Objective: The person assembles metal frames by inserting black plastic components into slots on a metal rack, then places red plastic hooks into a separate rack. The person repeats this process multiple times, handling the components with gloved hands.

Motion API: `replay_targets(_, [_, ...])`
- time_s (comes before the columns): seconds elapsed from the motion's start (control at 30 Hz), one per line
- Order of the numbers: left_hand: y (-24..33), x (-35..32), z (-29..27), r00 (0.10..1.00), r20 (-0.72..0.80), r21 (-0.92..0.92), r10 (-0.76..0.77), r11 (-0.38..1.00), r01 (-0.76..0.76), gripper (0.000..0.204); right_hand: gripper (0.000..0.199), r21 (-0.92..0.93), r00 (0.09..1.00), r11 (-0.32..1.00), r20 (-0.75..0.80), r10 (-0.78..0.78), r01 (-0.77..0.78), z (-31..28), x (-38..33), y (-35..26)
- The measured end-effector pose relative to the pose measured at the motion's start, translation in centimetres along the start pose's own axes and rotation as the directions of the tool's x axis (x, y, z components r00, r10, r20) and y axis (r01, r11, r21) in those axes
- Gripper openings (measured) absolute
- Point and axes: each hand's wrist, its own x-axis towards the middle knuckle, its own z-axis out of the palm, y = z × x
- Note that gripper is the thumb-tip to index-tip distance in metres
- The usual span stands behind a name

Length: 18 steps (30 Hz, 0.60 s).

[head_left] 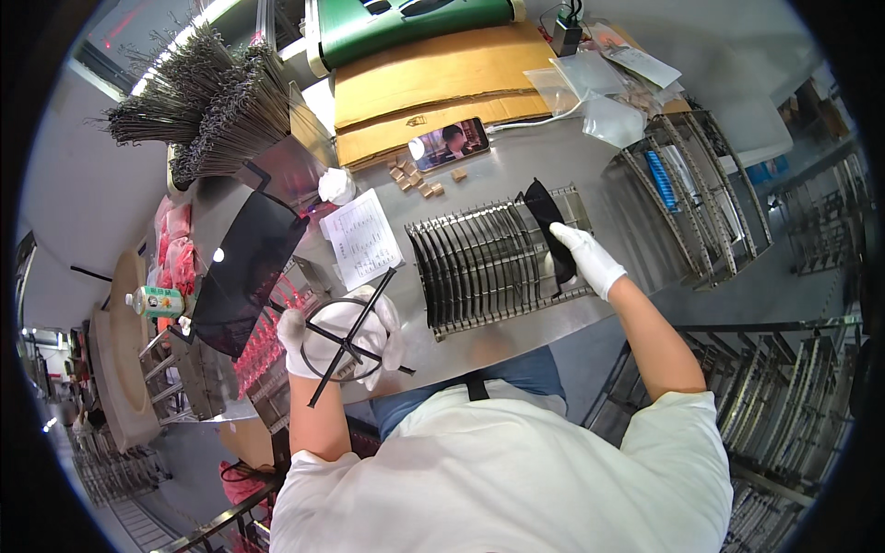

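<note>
My left hand (304,343), in a white glove, holds a black ring-shaped frame with crossed rods (353,334) over a white cloth near the table's front edge. My right hand (586,260), also gloved, grips a dark curved lens piece (548,224) standing in the right end of a slotted metal rack (479,267). The rack holds several thin dark plates upright in its slots.
A printed paper sheet (363,238) lies left of the rack. A dark tinted panel (241,269) stands at the left, with red parts below it. A phone (449,143), small brown blocks (417,181), cardboard (433,83), plastic bags (599,92), wire bundles (207,106), a bottle (155,300) and empty racks (696,189) lie around.
</note>
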Motion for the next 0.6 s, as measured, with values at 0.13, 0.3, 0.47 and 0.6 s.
replay_targets(0.13, [0.3,0.6,0.6,1.0,-0.003,0.044,0.004,0.999,-0.003,0.117,0.076,-0.248,0.99,0.959,0.084,-0.117,0.134,0.3,3.0,3.5])
replay_targets(0.3, [-0.2,0.2,-0.1,0.998,-0.057,-0.033,-0.011,0.999,0.009,0.116,0.077,-0.554,0.996,0.829,0.075,-0.045,0.079,-0.4,2.5,1.4])
replay_targets(0.47, [-2.7,1.5,-0.2,0.997,-0.063,-0.416,-0.047,0.909,0.017,0.111,0.081,-0.889,0.969,0.44,0.014,-0.246,0.125,1.9,0.6,-0.8])
replay_targets(0.6, [-3.6,2.0,0.7,0.984,-0.087,-0.193,-0.157,0.971,0.138,0.102,0.079,-0.9,0.724,0.249,0.099,-0.683,0.358,2.1,-1.3,-3.4])
